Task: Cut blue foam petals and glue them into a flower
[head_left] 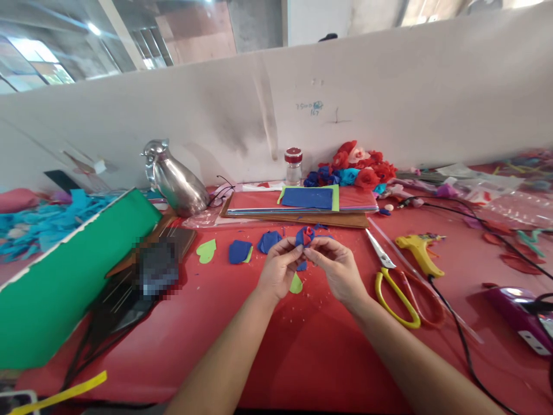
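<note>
While your left hand [279,268] and right hand [337,268] share one small flower [306,235], mind the cord and blades at right

Where your hands meet at the centre of the frame, thumbs and fingertips are drawn into narrow pinches, both on the flower, blue outside and red in the middle, held above the red tabletop [285,357]. If you squeeze too hard, its thin layers could crease; if one pinch slackens early, they could slip apart. A lime heart-shaped piece [296,284] lies just below, and a dropped wrist could push it aside.

Towards the lower right, the black cord [458,328] runs beside your right forearm; snagging it could drag the yellow glue gun [421,253]. You cannot tell from here whether its nozzle is hot. Scissors [397,288] lie between, blades pointing up the frame, so an unwatched reach might meet the tip.

Farther up, past the paper stack [259,203], stands a red-lidded jar [294,167]; you can make out no brand on it or on the glue gun. On the white partition [194,115] across the top, handwriting [310,108] looks like "2500", a scribble and "167" below, though the reading is uncertain
</note>
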`<state>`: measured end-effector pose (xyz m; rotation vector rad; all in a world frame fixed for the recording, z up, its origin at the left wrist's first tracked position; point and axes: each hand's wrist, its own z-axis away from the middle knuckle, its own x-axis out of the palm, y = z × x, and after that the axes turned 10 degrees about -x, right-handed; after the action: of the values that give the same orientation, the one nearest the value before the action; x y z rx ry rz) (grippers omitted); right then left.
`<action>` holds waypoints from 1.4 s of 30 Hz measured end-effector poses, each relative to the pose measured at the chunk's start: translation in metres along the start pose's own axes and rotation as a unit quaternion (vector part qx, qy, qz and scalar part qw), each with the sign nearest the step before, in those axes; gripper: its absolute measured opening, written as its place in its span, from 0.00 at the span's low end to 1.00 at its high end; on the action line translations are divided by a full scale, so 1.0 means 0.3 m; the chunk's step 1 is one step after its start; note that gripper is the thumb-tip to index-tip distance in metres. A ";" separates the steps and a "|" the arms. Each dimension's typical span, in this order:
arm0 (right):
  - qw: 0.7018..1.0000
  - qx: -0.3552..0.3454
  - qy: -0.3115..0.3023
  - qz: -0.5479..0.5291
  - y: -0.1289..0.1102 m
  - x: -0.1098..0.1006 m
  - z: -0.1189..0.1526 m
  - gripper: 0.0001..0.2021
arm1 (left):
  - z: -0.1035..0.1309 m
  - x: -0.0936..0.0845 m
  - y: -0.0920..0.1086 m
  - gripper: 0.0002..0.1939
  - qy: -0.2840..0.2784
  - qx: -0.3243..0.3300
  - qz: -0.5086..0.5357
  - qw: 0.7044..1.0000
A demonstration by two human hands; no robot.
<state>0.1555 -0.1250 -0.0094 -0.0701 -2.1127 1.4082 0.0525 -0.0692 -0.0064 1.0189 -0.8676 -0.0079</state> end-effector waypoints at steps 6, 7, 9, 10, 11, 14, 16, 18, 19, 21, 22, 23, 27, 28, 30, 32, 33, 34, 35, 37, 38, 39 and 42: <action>0.999 -0.010 0.030 0.028 0.003 0.001 0.003 0.08 | 0.000 0.006 -0.006 0.09 0.011 0.031 -0.010 0.999; 0.999 -0.010 0.033 0.031 0.003 0.001 0.003 0.08 | 0.001 0.008 -0.006 0.08 0.012 0.039 -0.017 0.999; 0.999 -0.011 0.031 0.038 0.004 0.001 0.004 0.08 | 0.004 0.012 -0.007 0.08 0.017 0.051 -0.030 0.998; 0.999 -0.012 0.029 0.044 0.004 0.001 0.004 0.08 | 0.005 0.015 -0.006 0.08 0.021 0.056 -0.033 0.998; 0.998 -0.014 0.027 0.049 0.004 0.000 0.005 0.07 | 0.007 0.017 -0.006 0.09 0.025 0.059 -0.036 0.997; 0.997 -0.019 0.027 0.063 0.006 -0.001 0.004 0.07 | 0.008 0.020 -0.006 0.09 0.029 0.060 -0.033 0.997; 0.997 -0.017 0.030 0.068 0.007 -0.001 0.002 0.07 | 0.006 0.019 -0.008 0.10 0.030 0.051 -0.027 0.998; 0.997 -0.010 0.033 0.070 0.008 -0.001 0.001 0.07 | 0.003 0.016 -0.011 0.10 0.036 0.044 -0.019 0.998; 0.997 -0.005 0.035 0.072 0.008 -0.001 0.000 0.07 | 0.001 0.015 -0.012 0.10 0.040 0.041 -0.017 0.998; 0.996 0.003 0.039 0.077 0.008 -0.002 0.000 0.07 | -0.001 0.014 -0.013 0.10 0.047 0.038 -0.019 0.998; 0.996 0.005 0.040 0.081 0.009 -0.003 0.000 0.07 | -0.002 0.014 -0.013 0.10 0.051 0.037 -0.023 0.998; 0.996 0.007 0.040 0.085 0.010 -0.005 0.000 0.07 | -0.002 0.015 -0.012 0.10 0.056 0.036 -0.028 0.997; 0.994 0.007 0.034 0.100 0.017 -0.013 0.000 0.08 | 0.002 0.019 -0.007 0.10 0.069 0.032 -0.041 0.996; 0.994 0.004 0.033 0.107 0.018 -0.015 0.000 0.08 | 0.003 0.020 -0.007 0.10 0.071 0.032 -0.045 0.996; 0.991 -0.008 0.030 0.127 0.021 -0.016 0.001 0.08 | 0.005 0.022 -0.007 0.09 0.076 0.033 -0.053 0.995; 0.988 -0.023 0.026 0.152 0.023 -0.017 0.003 0.09 | 0.006 0.023 -0.008 0.09 0.083 0.037 -0.061 0.994; 0.986 -0.028 0.023 0.164 0.023 -0.017 0.003 0.09 | 0.006 0.024 -0.009 0.09 0.086 0.038 -0.064 0.993; 0.984 -0.030 0.021 0.173 0.024 -0.017 0.004 0.09 | 0.006 0.024 -0.010 0.09 0.089 0.037 -0.067 0.993; 0.983 -0.030 0.020 0.180 0.024 -0.016 0.003 0.09 | 0.007 0.024 -0.011 0.09 0.091 0.034 -0.069 0.993; 0.982 -0.023 0.022 0.185 0.023 -0.017 0.001 0.09 | 0.008 0.024 -0.013 0.10 0.095 0.025 -0.071 0.993; 0.982 -0.019 0.027 0.184 0.022 -0.017 -0.001 0.09 | 0.008 0.025 -0.014 0.10 0.098 0.021 -0.070 0.993; 0.983 -0.016 0.033 0.182 0.021 -0.017 -0.004 0.09 | 0.009 0.025 -0.015 0.11 0.100 0.019 -0.068 0.992; 0.984 -0.009 0.043 0.175 0.014 -0.018 -0.010 0.09 | 0.008 0.026 -0.016 0.11 0.103 0.021 -0.042 0.994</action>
<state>0.1604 -0.1226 -0.0146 -0.5219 -2.1121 1.5518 0.0579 -0.0767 -0.0047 1.0755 -0.6378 0.0441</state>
